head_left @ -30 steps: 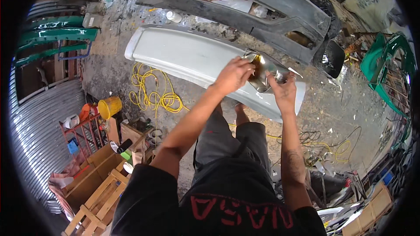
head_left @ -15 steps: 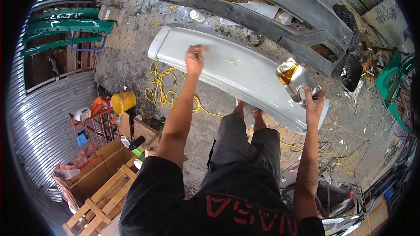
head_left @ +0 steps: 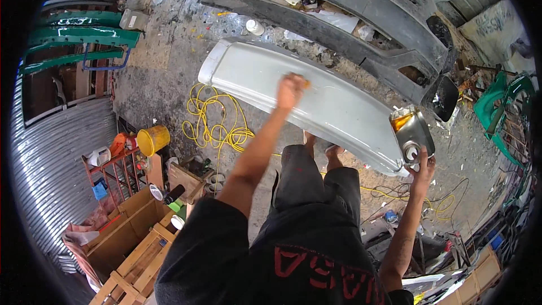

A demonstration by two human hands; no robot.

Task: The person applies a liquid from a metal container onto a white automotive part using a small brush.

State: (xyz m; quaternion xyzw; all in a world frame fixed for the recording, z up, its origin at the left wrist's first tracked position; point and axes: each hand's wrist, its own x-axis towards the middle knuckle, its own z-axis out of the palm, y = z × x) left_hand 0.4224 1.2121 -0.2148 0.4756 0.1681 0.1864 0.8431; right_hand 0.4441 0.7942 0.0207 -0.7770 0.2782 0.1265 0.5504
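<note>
A long, glossy pale grey vehicle panel (head_left: 330,114) lies in front of me, slanting from far left to near right. Over its middle is my left hand (head_left: 289,91), its fingers closed. A small orange-yellow thing (head_left: 306,84) sticks out at the fingertips; its kind is too small to make out. At the panel's right end my right hand (head_left: 422,169) grips a silvery metal can (head_left: 415,134) by its near end, next to a round opening. The can lies tilted, and amber colour shows at its far end. Whether it touches the panel I cannot tell.
Beyond the panel lies a large dark grey bumper (head_left: 361,0), with a white bottle (head_left: 255,27) on the floor before it. A yellow cable (head_left: 217,118) coils at left. Near a yellow bucket (head_left: 153,140) stands a wooden crate (head_left: 132,265). Green parts (head_left: 84,36) lean far left.
My left hand has swept to the right along the panel, toward its middle. My right hand has carried the can right and nearer to me.
</note>
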